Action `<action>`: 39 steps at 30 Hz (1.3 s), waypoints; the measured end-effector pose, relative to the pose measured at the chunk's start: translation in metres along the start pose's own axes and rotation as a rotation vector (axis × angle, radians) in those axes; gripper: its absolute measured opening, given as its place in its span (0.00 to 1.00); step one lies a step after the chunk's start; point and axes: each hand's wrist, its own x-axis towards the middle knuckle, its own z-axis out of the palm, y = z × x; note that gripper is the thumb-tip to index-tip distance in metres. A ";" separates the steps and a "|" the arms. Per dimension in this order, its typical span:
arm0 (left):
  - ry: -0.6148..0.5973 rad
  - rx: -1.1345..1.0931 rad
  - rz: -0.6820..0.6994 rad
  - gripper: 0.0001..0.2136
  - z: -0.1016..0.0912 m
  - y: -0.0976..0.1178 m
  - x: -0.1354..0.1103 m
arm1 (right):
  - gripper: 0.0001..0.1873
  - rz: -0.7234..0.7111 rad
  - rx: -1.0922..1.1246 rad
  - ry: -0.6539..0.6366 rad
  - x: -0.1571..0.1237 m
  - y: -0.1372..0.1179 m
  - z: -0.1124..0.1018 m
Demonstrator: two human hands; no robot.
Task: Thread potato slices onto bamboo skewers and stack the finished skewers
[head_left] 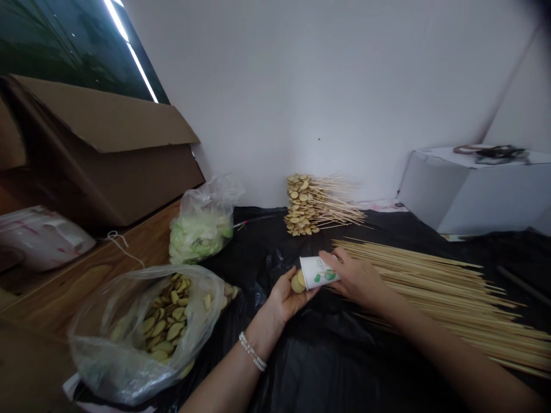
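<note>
My right hand (358, 279) grips a white paper cup (313, 271) with a green leaf print, tilted on its side with the mouth facing left. Round pale potato slices (298, 282) sit at the cup's mouth, held by my left hand (284, 295), whose fingers curl beneath them and under the cup. How far the slices reach into the cup is hidden. To the left, an open clear plastic bag (112, 344) holds many more potato slices (170, 321). Long bamboo skewers (430, 292) lie in a spread pile on the right, partly behind my right forearm.
Skewered potato slices (301, 203) are stacked against the wall. A tied bag of pale green vegetable (200, 229) stands at back left, near a large cardboard box (107, 166). A white box (456, 189) is at right. Black plastic sheeting (327, 355) covers the work surface.
</note>
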 end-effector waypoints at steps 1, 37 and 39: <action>-0.006 -0.010 -0.002 0.19 -0.001 0.001 0.000 | 0.30 0.012 0.011 -0.005 0.000 0.001 0.001; 0.093 0.097 0.256 0.08 -0.002 0.004 0.001 | 0.28 0.103 0.161 0.039 0.002 0.012 0.008; 0.119 0.080 0.270 0.07 -0.001 0.005 0.000 | 0.27 0.124 0.201 0.040 0.002 0.013 0.007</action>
